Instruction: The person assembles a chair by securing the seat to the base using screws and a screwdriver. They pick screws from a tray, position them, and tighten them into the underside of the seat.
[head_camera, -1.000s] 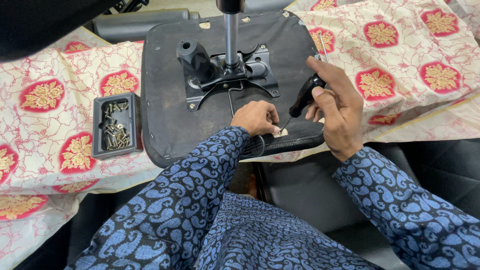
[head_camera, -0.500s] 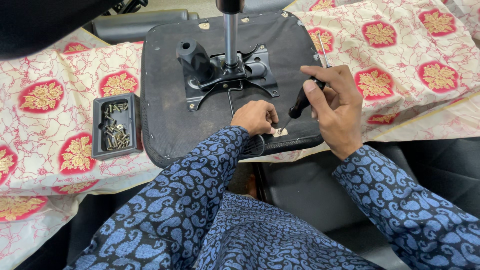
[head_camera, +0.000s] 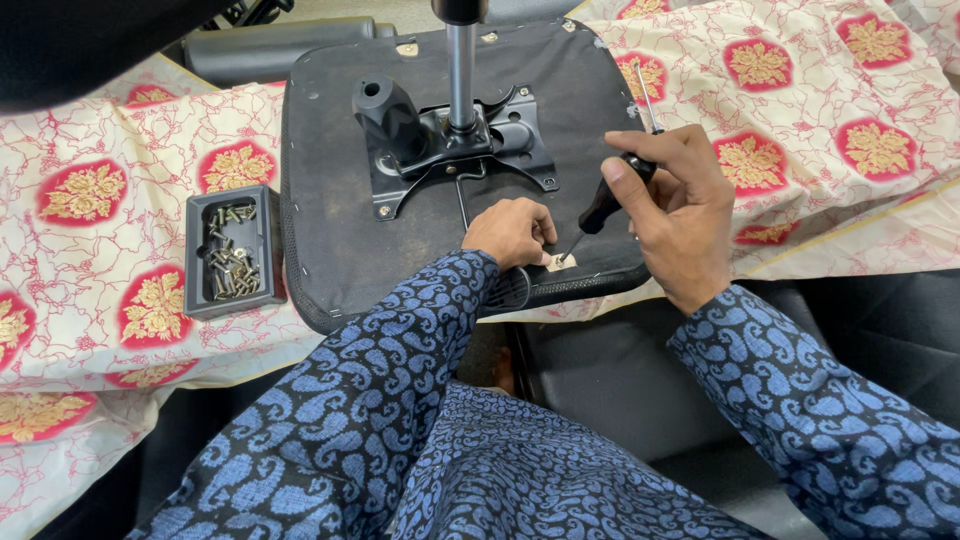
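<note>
Open seat underside (head_camera: 330, 200) lies bare left of the black mechanism plate (head_camera: 450, 150), whose upright gas-lift column (head_camera: 460, 60) and knob (head_camera: 385, 110) block the centre; screw tray (head_camera: 233, 250) occupies the cloth (head_camera: 90, 260) beside the seat's left edge.

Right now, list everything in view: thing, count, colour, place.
seat base: one, black, upside down on the cloth, centre
mechanism plate: one, black metal, bolted on the seat base
gas column: one, silver, rising from the plate
tray: one, black, left of the seat base, holding loose silver screws
cloth: cream with red and gold medallions, under everything
screwdriver: one, black handle, tip at the seat's near edge
small tag: one, pale, at the screwdriver tip
left hand: resting on the seat's near edge, beside the tag
right hand: gripping the screwdriver
sleeves: two, dark blue paisley
</note>
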